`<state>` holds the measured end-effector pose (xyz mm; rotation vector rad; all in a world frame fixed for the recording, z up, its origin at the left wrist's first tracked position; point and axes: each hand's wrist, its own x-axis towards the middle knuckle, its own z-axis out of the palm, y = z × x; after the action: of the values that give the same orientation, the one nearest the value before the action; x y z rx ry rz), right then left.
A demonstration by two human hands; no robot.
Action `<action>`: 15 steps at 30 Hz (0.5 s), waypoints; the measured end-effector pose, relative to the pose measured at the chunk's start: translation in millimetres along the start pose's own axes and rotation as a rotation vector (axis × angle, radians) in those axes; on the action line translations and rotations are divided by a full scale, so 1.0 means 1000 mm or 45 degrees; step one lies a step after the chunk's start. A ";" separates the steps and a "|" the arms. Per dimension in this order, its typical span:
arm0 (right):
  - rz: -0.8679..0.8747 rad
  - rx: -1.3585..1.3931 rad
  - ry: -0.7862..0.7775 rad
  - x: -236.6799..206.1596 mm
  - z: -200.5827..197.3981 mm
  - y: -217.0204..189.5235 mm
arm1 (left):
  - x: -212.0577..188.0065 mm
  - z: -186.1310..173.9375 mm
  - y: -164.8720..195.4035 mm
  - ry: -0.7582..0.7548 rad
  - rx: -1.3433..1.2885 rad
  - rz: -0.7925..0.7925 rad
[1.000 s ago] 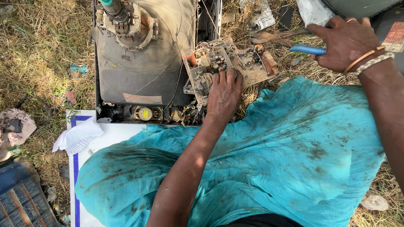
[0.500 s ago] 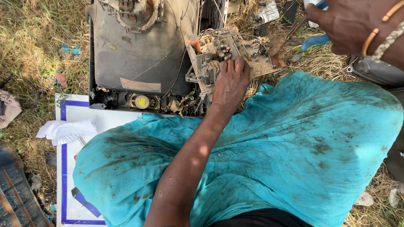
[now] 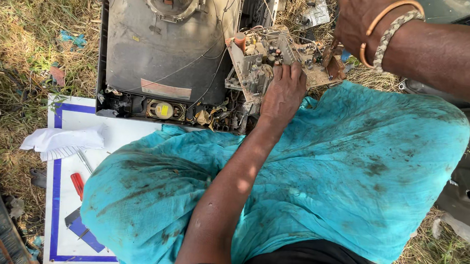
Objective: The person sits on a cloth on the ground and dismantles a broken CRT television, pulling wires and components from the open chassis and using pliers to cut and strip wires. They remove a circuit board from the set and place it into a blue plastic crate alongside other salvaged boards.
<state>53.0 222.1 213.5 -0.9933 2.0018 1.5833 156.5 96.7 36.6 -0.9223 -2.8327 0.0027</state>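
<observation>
Head view shows two hands: the left hand closes its grip on one circuit board beside one opened television shell. One red-handled screwdriver lies on a white board. Right hand is cut off at the top edge, so I cannot tell its grip.
</observation>
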 end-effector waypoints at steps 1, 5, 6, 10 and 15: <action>-0.057 -0.005 -0.020 0.003 0.007 0.001 | 0.000 -0.001 0.002 0.002 -0.001 0.002; -0.197 0.012 -0.072 0.013 0.050 0.013 | 0.004 -0.008 0.004 -0.008 -0.035 -0.010; -0.222 0.034 -0.084 0.012 0.065 0.019 | 0.004 -0.011 0.004 -0.001 -0.032 -0.003; -0.280 0.156 -0.063 0.016 0.119 0.023 | 0.005 -0.017 0.004 -0.005 0.000 0.006; -0.317 0.309 0.030 0.023 0.157 0.021 | 0.002 -0.020 0.007 -0.033 0.001 0.004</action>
<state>4.1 367.8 167.9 -1.1167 1.9412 1.1731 162.5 102.3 56.3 -0.9337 -2.8546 0.0168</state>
